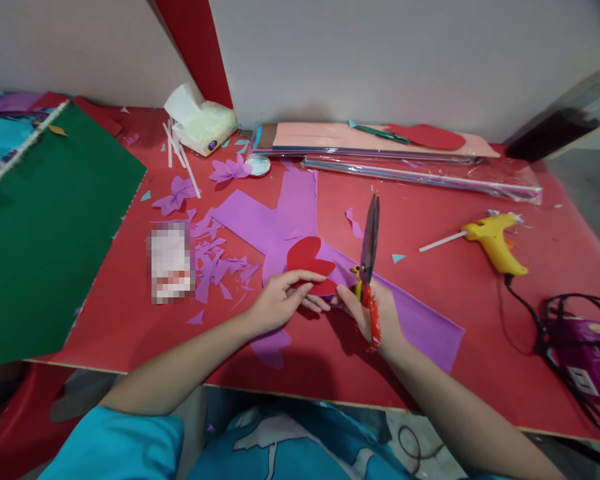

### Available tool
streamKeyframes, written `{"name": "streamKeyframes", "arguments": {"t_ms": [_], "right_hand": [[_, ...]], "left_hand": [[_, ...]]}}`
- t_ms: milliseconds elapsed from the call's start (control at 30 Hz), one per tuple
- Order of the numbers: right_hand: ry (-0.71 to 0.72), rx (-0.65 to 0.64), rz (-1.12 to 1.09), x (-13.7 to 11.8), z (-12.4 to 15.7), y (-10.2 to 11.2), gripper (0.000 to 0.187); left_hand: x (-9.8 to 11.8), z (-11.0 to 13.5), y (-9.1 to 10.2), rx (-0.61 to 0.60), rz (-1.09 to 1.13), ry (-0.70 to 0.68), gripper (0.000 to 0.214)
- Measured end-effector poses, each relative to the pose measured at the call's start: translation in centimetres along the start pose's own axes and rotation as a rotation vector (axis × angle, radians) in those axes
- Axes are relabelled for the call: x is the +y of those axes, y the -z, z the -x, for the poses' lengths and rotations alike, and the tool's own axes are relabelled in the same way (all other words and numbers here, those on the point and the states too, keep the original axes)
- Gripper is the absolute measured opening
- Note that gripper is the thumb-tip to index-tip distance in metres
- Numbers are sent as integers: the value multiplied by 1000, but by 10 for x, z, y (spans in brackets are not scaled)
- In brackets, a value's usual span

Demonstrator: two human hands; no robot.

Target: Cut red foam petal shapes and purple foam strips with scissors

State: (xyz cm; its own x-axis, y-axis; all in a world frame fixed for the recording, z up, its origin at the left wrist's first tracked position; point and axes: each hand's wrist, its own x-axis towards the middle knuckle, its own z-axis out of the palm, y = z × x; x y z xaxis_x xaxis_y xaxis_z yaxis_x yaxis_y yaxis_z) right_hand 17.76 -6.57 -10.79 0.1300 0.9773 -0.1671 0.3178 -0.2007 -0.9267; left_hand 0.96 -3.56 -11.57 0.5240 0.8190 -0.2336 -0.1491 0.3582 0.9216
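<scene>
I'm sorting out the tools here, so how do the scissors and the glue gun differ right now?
The scissors are in the right hand, while the glue gun lies on the table. The scissors have dark blades and red on the handles; the glue gun is mostly yellow. The glue gun has a black cord; the scissors have none. Both are handheld tools.

Left hand point(283, 300) and right hand point(387, 313) (both curled) nearly meet, forearms point(190, 363) angled inward.
</scene>
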Motion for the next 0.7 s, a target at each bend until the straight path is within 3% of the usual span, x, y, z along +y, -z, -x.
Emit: {"name": "streamKeyframes", "arguments": {"t_ms": [300,700], "right_hand": [[-51,-19,-141,5,1,-1,30],[-53,-6,-23,-4,0,0,31]], "left_hand": [[2,1,-1,-11,-23,16,35],[2,1,-1,-29,-28,11,38]]}}
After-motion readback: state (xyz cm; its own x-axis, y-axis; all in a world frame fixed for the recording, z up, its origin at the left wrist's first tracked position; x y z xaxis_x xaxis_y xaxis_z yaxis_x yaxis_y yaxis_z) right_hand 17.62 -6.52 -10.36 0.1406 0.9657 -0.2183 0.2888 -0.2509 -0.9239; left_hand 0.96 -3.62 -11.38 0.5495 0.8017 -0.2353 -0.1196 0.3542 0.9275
